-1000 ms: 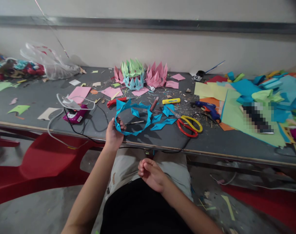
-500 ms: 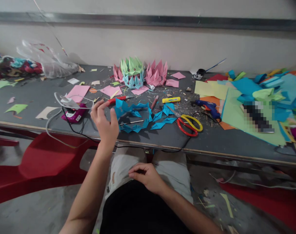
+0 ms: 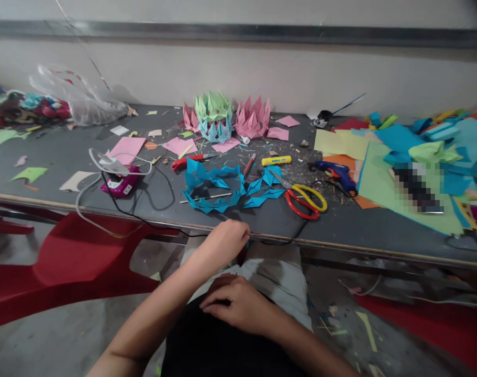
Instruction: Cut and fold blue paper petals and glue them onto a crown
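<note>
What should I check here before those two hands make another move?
1. Blue paper ring out of both hands: ok, it lies on the table.
2. Right hand away from tools: ok, it is near the lap.
3. Left hand empty: cannot tell, its palm is hidden.
4. Scissors clear of paper: not ok, the blades overlap a blue paper piece.
5. Glue gun cold: cannot tell.

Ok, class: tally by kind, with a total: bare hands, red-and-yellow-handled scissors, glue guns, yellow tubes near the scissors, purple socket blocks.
Left hand and right hand: 2
Scissors: 1
Glue gun: 1
Yellow tube: 1
Purple socket block: 1
Total: 6
</note>
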`<state>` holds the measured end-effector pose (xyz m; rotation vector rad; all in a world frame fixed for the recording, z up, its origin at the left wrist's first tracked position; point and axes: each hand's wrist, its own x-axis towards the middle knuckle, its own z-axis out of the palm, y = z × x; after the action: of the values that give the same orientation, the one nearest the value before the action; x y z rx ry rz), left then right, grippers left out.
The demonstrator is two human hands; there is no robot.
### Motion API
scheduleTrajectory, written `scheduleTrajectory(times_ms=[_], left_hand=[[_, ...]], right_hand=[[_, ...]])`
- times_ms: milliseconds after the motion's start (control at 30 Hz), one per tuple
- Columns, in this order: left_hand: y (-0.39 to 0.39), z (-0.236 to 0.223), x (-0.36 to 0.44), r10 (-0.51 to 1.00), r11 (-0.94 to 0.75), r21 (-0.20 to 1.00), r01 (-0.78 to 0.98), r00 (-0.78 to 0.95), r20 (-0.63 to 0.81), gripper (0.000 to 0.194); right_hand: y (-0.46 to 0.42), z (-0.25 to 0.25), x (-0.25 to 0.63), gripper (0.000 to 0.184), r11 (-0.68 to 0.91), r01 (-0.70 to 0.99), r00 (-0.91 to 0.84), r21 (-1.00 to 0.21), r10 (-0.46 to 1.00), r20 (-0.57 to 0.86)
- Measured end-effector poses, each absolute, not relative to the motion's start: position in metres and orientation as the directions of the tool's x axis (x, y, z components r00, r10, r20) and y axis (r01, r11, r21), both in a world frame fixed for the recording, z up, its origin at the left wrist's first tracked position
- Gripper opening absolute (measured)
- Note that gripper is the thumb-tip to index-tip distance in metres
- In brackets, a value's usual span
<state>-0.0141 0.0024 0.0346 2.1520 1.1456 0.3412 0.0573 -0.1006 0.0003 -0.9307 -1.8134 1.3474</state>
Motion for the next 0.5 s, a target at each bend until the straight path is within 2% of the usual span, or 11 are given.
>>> scheduleTrajectory(times_ms=[167, 300, 367, 433, 500], left_hand=[[0.011, 0.04, -0.044, 0.878, -0.29, 0.848, 0.443, 0.475, 0.052, 0.015], [0.012, 0.051, -0.07, 0.87, -0.326, 0.852, 0.409, 0.482, 0.102, 0.011], [0.009, 0.06, -0.08, 0.87, -0.319, 0.858, 0.403, 0.483, 0.097, 0.01], [0.005, 0.07, -0.088, 0.87, -0.305, 0.854, 0.423, 0.488, 0.069, 0.009], [0.001, 0.078, -0.093, 0.84, -0.35, 0.822, 0.449, 0.538, 0.064, 0.01]], right_hand=[[-0.089, 0.01, 0.087, 0.013, 0.256, 0.212, -0.348, -0.943, 0.922, 0.171], [-0.068, 0.009, 0.125, 0.016, 0.213, 0.426, -0.013, -0.879, 0.973, 0.23], [-0.053, 0.004, 0.145, 0.03, 0.153, 0.547, 0.188, -0.823, 0.936, 0.299], [-0.035, -0.002, 0.163, 0.039, 0.105, 0.657, 0.264, -0.747, 0.896, 0.358], [-0.02, -0.007, 0.176, 0.04, 0.081, 0.745, 0.248, -0.662, 0.888, 0.387]])
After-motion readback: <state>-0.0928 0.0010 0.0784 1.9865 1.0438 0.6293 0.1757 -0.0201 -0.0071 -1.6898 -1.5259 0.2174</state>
